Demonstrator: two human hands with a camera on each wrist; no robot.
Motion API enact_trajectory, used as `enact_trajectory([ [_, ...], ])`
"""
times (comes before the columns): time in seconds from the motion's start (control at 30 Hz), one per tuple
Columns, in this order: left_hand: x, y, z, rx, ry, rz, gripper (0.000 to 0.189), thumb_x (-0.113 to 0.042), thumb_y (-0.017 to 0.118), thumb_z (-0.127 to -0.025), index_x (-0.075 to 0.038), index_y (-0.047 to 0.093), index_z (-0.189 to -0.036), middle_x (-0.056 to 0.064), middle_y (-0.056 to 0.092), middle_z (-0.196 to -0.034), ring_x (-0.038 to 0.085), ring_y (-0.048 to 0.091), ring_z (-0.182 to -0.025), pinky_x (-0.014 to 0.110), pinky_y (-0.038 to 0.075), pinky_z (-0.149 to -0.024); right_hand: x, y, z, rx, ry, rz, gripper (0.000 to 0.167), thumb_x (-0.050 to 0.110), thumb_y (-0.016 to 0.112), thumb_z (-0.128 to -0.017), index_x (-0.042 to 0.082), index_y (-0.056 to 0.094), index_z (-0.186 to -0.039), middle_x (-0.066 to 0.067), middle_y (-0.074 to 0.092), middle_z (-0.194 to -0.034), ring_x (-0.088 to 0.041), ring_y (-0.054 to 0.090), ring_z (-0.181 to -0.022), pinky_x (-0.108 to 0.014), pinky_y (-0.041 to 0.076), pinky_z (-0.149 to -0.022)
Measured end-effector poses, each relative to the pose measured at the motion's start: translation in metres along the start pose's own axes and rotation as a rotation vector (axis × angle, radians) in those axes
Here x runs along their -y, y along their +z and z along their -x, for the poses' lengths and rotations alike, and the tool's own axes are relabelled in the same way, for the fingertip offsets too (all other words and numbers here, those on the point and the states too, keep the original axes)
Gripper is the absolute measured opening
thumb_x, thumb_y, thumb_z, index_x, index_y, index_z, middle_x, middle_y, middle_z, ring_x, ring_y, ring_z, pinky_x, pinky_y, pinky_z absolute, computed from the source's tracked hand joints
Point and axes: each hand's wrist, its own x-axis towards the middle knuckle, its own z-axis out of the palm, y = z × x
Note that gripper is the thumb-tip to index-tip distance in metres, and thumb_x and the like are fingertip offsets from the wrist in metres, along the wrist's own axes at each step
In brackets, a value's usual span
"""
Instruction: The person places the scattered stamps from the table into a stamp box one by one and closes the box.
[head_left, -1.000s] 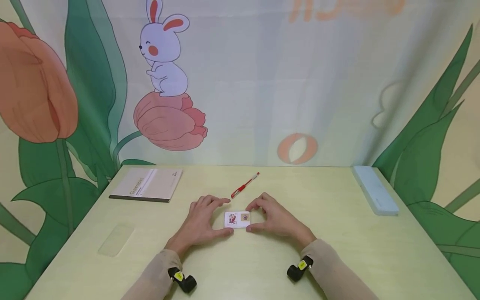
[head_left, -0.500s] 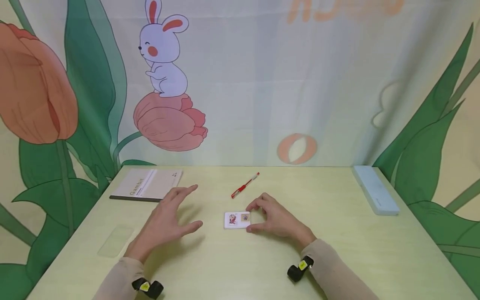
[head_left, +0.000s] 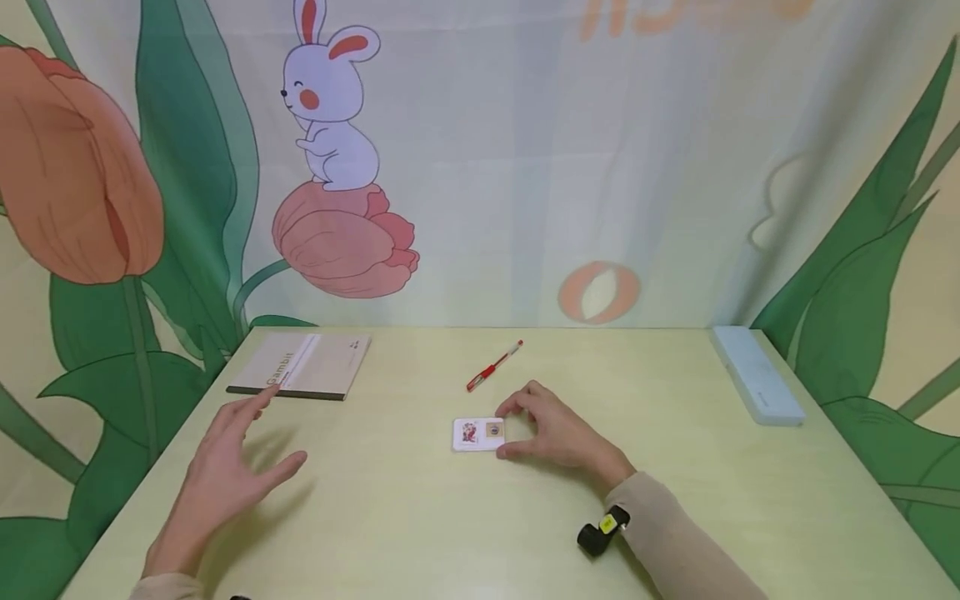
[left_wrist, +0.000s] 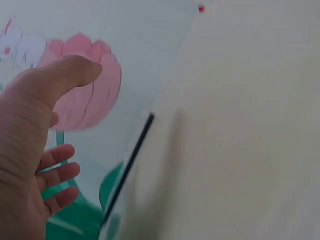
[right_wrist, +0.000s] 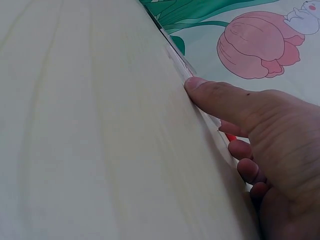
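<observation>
A small white flat rectangular item (head_left: 467, 435) lies on the table, with a reddish picture and a gold square on its top. My right hand (head_left: 555, 433) holds its right end between thumb and fingers. In the right wrist view that hand (right_wrist: 270, 130) is seen from the side, thumb low at the table, and the item is barely visible edge-on. My left hand (head_left: 225, 475) hovers over the left part of the table, fingers spread and holding nothing. The left wrist view shows the same hand (left_wrist: 45, 115) with its thumb stretched out.
A grey notebook (head_left: 303, 367) marked "Gambit" lies at the back left. A red pen (head_left: 494, 367) rests behind the white item. At the back right is a pale blue long box (head_left: 757, 375). A printed curtain (head_left: 480, 167) hangs behind the table (head_left: 420, 517).
My left hand has let go of the white item's side and moved left, now covering the spot where a clear case lay. My right hand has stayed at the white item's right end.
</observation>
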Motion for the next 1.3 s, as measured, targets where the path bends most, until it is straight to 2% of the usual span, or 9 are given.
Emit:
enact_trajectory([
  [0.17,0.037,-0.008,0.021,-0.036,-0.040,-0.138,0.095,-0.045,0.098,-0.082,-0.020,0.055,-0.163,0.020,0.056,-0.141,0.043,0.054,-0.125,0.068,0.042,-0.092,-0.001,0.003,-0.001,0.001,-0.004,-0.004,0.051,0.040,0.099,-0.085,0.028,0.073,-0.129,0.005,0.057,-0.126,-0.014,0.054,-0.118,-0.042,0.046,-0.107],
  [0.27,0.053,-0.012,0.029,0.009,-0.087,-0.211,0.094,-0.054,0.094,-0.084,-0.017,0.055,-0.162,0.023,0.055,-0.138,0.046,0.052,-0.124,0.070,0.039,-0.093,-0.002,0.003,-0.001,-0.003,0.002,-0.007,0.050,0.040,0.099,-0.085,0.030,0.073,-0.128,0.006,0.057,-0.126,-0.014,0.054,-0.117,-0.041,0.046,-0.106],
  [0.37,0.060,-0.017,0.032,0.070,-0.126,-0.257,0.095,-0.061,0.090,-0.085,-0.016,0.055,-0.160,0.021,0.059,-0.132,0.043,0.054,-0.117,0.069,0.039,-0.089,-0.003,0.001,-0.001,-0.005,0.005,-0.006,0.051,0.041,0.099,-0.085,0.031,0.073,-0.128,0.006,0.057,-0.125,-0.014,0.054,-0.117,-0.041,0.046,-0.106],
  [0.57,0.062,-0.023,0.030,0.169,-0.149,-0.316,0.092,-0.069,0.087,-0.084,-0.014,0.062,-0.153,0.009,0.067,-0.115,0.028,0.059,-0.098,0.051,0.047,-0.077,-0.002,0.001,0.000,0.001,0.020,-0.017,0.051,0.041,0.099,-0.085,0.031,0.073,-0.128,0.005,0.056,-0.125,-0.015,0.053,-0.117,-0.042,0.046,-0.105],
  [0.7,0.061,-0.024,0.029,0.216,-0.176,-0.313,0.086,-0.060,0.089,-0.086,-0.010,0.063,-0.151,0.008,0.068,-0.113,0.027,0.061,-0.097,0.048,0.049,-0.076,-0.001,0.002,0.001,0.007,0.017,-0.024,0.051,0.040,0.099,-0.085,0.030,0.072,-0.128,0.004,0.056,-0.126,-0.015,0.053,-0.118,-0.043,0.046,-0.107],
  [0.87,0.059,-0.019,0.029,0.194,-0.139,-0.239,0.078,-0.032,0.092,-0.083,-0.005,0.064,-0.151,0.013,0.070,-0.116,0.033,0.064,-0.102,0.053,0.051,-0.083,-0.001,0.001,0.001,0.000,0.001,-0.019,0.050,0.037,0.099,-0.085,0.029,0.073,-0.128,0.003,0.057,-0.126,-0.015,0.053,-0.118,-0.043,0.045,-0.107],
  [1.0,0.056,-0.016,0.030,0.171,-0.096,-0.167,0.081,-0.017,0.090,-0.078,-0.002,0.062,-0.152,0.019,0.067,-0.124,0.039,0.063,-0.110,0.058,0.050,-0.090,-0.002,0.001,0.002,0.000,-0.003,-0.017,0.050,0.037,0.099,-0.085,0.029,0.073,-0.128,0.003,0.058,-0.126,-0.015,0.054,-0.118,-0.043,0.045,-0.107],
  [1.13,0.054,-0.014,0.030,0.155,-0.078,-0.126,0.084,-0.010,0.090,-0.074,-0.002,0.062,-0.153,0.018,0.063,-0.129,0.035,0.067,-0.107,0.055,0.052,-0.087,-0.002,0.001,0.001,0.001,-0.003,-0.016,0.051,0.040,0.098,-0.086,0.029,0.072,-0.128,0.004,0.057,-0.127,-0.015,0.053,-0.119,-0.043,0.045,-0.107],
  [1.3,0.053,-0.013,0.030,0.126,-0.069,-0.122,0.077,-0.007,0.092,-0.072,-0.004,0.069,-0.146,0.018,0.064,-0.131,0.025,0.062,-0.093,0.038,0.048,-0.075,-0.003,0.001,0.001,0.002,-0.007,-0.013,0.051,0.041,0.098,-0.086,0.029,0.072,-0.128,0.004,0.057,-0.126,-0.015,0.053,-0.118,-0.043,0.046,-0.106],
])
